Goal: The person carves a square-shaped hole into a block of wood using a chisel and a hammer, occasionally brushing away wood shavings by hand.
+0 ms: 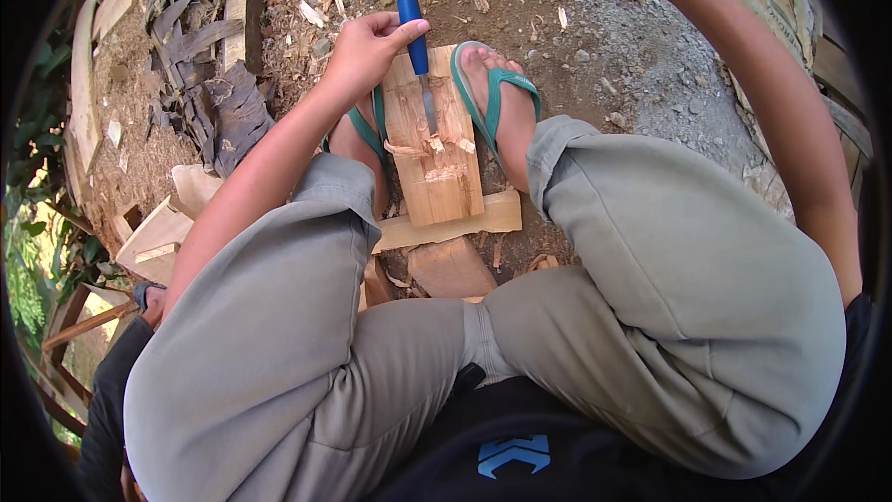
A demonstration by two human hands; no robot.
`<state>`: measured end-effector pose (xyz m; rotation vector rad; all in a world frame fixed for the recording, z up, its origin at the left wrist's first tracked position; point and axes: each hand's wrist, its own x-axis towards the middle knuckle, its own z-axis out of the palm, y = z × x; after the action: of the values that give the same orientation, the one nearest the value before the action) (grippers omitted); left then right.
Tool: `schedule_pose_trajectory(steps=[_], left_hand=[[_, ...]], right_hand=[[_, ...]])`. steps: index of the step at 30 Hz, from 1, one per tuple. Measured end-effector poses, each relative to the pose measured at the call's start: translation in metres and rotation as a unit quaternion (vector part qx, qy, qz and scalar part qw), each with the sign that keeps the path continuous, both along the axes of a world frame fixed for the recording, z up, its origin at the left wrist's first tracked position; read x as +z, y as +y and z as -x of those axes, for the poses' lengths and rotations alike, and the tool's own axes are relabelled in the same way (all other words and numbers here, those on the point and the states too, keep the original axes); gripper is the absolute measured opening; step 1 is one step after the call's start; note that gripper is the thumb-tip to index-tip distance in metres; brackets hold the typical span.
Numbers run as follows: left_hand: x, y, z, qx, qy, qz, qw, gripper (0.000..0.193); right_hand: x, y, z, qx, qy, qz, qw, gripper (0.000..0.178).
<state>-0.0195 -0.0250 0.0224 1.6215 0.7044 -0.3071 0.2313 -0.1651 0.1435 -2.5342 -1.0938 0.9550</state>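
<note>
My left hand is closed around the blue handle of a chisel, thumb and fingers pinching it. The chisel stands tilted, its metal blade meeting the top face of a wooden block. Curled shavings and a rough, gouged patch mark the block's surface near the blade. My feet in green flip-flops flank the block on both sides. Of my right arm, the raised forearm shows at the upper right; its hand is cut off by the upper edge.
A flat wooden strip lies under the block's near end. Closer to me is another wood piece. Bark strips and a long timber lie at left. Wood chips litter the dirt and gravel ground. My bent knees frame the work.
</note>
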Motion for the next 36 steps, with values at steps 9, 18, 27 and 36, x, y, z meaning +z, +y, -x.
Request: schedule_pose_trajectory(steps=[9,18,27,36], left_hand=[[0.005,-0.002,-0.001,-0.032,-0.012,0.006,0.999,0.043],[0.000,0.006,0.009,-0.039,-0.009,-0.022,0.999,0.045],[0.048,0.014,0.021,-0.087,0.003,0.062,0.994,0.036],[0.026,0.012,0.024,-0.025,-0.021,0.045,0.998,0.039]], right_hand=[[-0.007,-0.018,0.025,-0.004,-0.024,0.105,0.994,0.024],[-0.013,0.005,0.005,0.041,-0.016,0.049,0.998,0.027],[0.024,-0.003,-0.001,-0.150,0.026,0.102,0.983,0.019],[0.024,-0.021,0.014,0.050,0.045,0.023,0.997,0.021]])
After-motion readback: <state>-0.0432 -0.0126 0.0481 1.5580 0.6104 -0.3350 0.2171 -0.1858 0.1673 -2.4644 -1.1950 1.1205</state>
